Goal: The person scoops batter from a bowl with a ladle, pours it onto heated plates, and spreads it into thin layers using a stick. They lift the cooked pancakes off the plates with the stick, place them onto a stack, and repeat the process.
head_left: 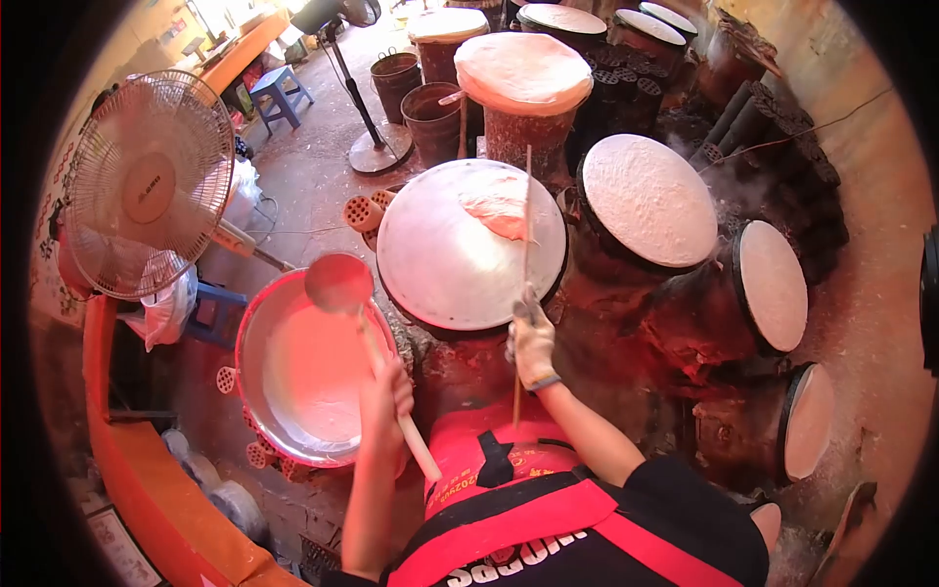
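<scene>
Left hand (387, 396) closed around ladle (338, 284) handle; bowl end held over batter basin (256, 328) rim, far-left of grip. Right hand (533, 344), gloved, grips thin stick (525, 235); tip under folded sheet (499, 207) on near steamer drum (430, 264). Stick's lower end hidden behind apron. One fan (149, 186) left. Far drums cut off, count unclear.

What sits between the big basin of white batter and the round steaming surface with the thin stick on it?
In the head view, the ladle hangs there, its bowl over the basin's rim beside the round steaming surface, held by the left hand.
</scene>
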